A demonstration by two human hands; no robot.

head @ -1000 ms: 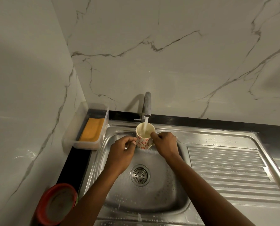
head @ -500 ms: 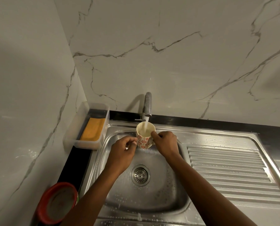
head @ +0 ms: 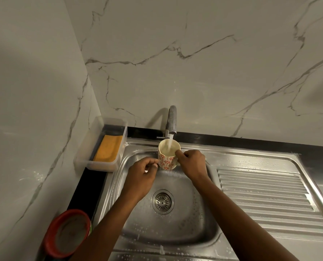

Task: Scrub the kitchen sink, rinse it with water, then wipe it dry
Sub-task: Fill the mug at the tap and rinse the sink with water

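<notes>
A steel sink point(head: 196, 219) with a round drain point(head: 162, 201) lies below me, its basin wet with droplets. Water runs from the tap point(head: 171, 119) into a white mug with red flower prints point(head: 167, 159). My right hand point(head: 191, 162) grips the mug at its right side, thumb on the rim. My left hand point(head: 142, 173) is at the mug's left side, fingers curled and touching it near the base. The mug is upright above the basin's back edge.
A clear plastic tray point(head: 100, 146) with an orange-yellow sponge point(head: 108, 150) sits at the sink's back left. A red-rimmed container point(head: 67, 233) stands at the front left on the black counter. The ribbed drainboard point(head: 266, 200) extends right. Marble walls close the back and left.
Almost nothing differs: both hands and the mug stay under the running tap, and the water level in the mug looks a little higher.
</notes>
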